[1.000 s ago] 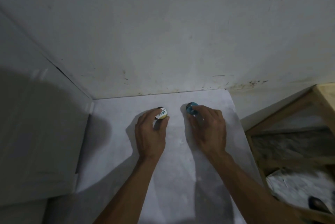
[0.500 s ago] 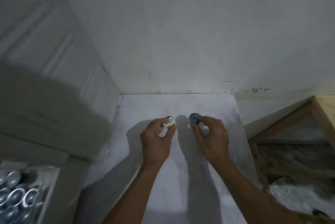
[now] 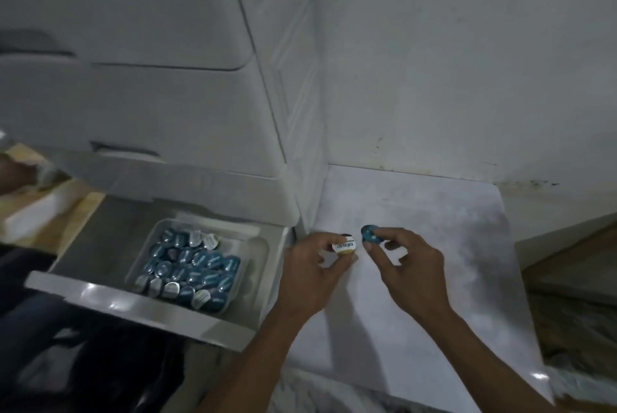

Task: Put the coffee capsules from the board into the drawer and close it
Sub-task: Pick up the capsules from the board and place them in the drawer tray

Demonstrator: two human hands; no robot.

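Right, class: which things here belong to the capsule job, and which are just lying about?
Job:
white-topped capsule in left hand
blue capsule in right hand
white board
open drawer
capsule tray

Lying about:
wooden frame
white block

Only one view is given, taken from a camera worn on the head and aimed forward and steeply down. The scene is seen from close above, at arm's reach: both forearms enter from the bottom edge. The white board (image 3: 417,279) is framed at centre-right, the open drawer (image 3: 140,299) at lower left, and the wall (image 3: 467,62) fills the upper right. Straight edges are bent by the wide lens, and the left margin is blurred, so little can be made out there.
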